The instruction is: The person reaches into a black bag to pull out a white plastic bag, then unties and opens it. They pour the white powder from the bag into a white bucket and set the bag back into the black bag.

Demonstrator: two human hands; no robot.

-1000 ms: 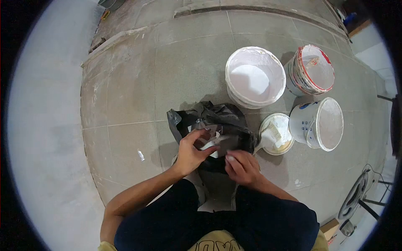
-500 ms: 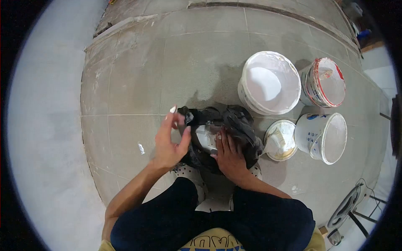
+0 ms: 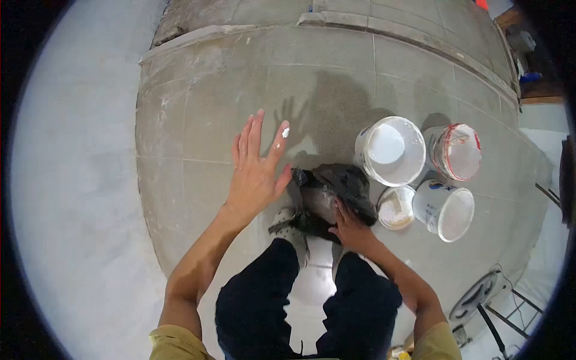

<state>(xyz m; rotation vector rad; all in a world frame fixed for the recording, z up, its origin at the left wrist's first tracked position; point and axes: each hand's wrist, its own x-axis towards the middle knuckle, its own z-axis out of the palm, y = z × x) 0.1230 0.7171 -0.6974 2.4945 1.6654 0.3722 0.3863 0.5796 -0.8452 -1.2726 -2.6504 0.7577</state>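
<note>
A black plastic bag (image 3: 345,180) lies crumpled on the floor between my feet, its mouth turned up and greyish-white material (image 3: 318,201) inside. My right hand (image 3: 354,231) rests on the bag's near right side, fingers stretched out along its opening. To the left of the bag, my left hand (image 3: 255,177) is raised with its fingers spread and holds nothing. A white blob sticks to its index fingertip.
To the right stand a large white bucket (image 3: 359,153) with white material inside, a red-rimmed bucket (image 3: 444,157) and a tilted white bucket (image 3: 427,207). A smeared round lid (image 3: 396,208) lies beside them. A fan (image 3: 474,297) is at lower right; a white wall (image 3: 84,180) runs along the left.
My left hand has moved up and away from the bag, its fingers now spread. My right hand stays at the bag's right side. The camera view has shifted, showing more of my legs.
</note>
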